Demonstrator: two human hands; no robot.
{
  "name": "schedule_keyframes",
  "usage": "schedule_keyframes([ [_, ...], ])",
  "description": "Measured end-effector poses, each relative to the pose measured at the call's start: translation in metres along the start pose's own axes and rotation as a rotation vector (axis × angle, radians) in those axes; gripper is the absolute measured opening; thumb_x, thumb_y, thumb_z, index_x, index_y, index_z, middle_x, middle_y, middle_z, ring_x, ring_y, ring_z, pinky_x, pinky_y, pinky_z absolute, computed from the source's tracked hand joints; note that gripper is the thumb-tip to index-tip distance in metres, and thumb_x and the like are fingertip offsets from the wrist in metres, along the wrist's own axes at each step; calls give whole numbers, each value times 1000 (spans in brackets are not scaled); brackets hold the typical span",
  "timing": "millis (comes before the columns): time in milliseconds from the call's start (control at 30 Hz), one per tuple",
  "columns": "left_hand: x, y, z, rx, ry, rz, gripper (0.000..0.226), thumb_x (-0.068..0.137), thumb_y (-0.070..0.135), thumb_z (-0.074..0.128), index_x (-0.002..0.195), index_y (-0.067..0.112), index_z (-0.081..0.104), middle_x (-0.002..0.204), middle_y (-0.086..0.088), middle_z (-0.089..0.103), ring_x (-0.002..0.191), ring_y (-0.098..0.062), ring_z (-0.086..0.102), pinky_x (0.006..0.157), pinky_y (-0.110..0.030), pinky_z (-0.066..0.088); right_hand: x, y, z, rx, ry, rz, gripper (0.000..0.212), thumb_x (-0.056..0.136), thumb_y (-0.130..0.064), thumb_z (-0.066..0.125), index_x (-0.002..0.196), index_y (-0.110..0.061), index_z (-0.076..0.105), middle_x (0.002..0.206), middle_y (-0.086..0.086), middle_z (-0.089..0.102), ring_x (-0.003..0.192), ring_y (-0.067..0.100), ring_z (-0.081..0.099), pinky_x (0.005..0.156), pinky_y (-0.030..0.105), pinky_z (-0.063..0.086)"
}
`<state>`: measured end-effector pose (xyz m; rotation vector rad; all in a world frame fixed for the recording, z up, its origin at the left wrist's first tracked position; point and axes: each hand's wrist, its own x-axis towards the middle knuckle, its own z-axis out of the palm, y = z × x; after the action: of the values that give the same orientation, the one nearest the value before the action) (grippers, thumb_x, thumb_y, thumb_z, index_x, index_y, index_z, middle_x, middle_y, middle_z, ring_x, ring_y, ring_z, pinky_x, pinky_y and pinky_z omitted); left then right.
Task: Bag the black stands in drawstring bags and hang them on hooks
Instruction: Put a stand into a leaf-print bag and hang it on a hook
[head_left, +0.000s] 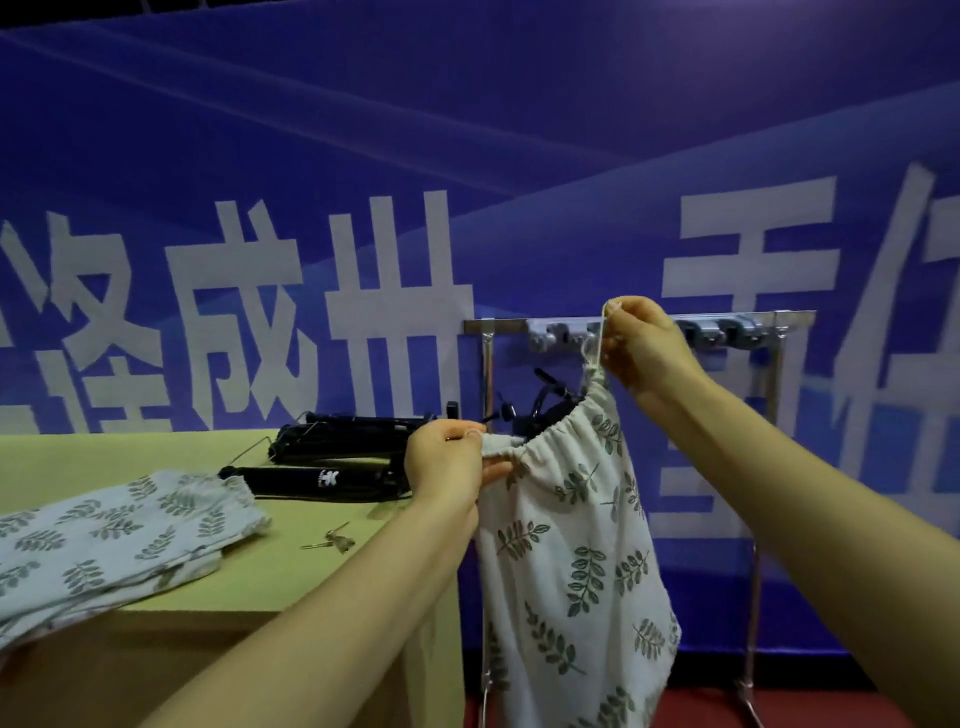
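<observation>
Your right hand (644, 343) is raised against the top bar of the metal rack (488, 325), thumb and fingers pinched on the white cord (600, 338) of the leaf-print drawstring bag (576, 545). Whether the cord is over one of the hooks (727, 332) cannot be told. Your left hand (447, 462), just left of the rack's near post, pinches the gathered rim of the bag. The bag hangs down in front of the rack, with the black stand (545, 400) poking from its half-drawn mouth. Left of the rack, on the green table (291, 587), lie two more stands (332, 457), and farther left the folded spare bags (114, 535).
</observation>
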<state>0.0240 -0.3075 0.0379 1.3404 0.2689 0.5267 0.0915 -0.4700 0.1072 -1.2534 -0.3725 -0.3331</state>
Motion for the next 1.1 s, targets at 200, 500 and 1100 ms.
schedule_keyframes([
  [200,29,-31,36,57,-45,-155,19,95,-5,38,91,1,56,104,-22,54,62,-23,55,32,-16,46,28,33,-12,-88,19,-4,20,98,-12,45,80,-16,51,68,2,52,62,15,55,65,28,53],
  [500,99,-66,63,74,-78,-330,31,91,-3,36,116,-8,52,111,-26,56,60,-27,60,36,-23,50,92,67,-8,-201,-37,362,24,91,-2,36,85,-12,57,84,4,67,35,7,27,36,14,19],
  [1100,250,-114,137,-28,-137,-399,29,92,-7,49,119,-18,50,97,-29,62,88,-36,71,62,-26,52,264,136,26,-804,-256,14,13,85,-3,64,84,-15,60,90,2,64,80,14,58,53,17,41],
])
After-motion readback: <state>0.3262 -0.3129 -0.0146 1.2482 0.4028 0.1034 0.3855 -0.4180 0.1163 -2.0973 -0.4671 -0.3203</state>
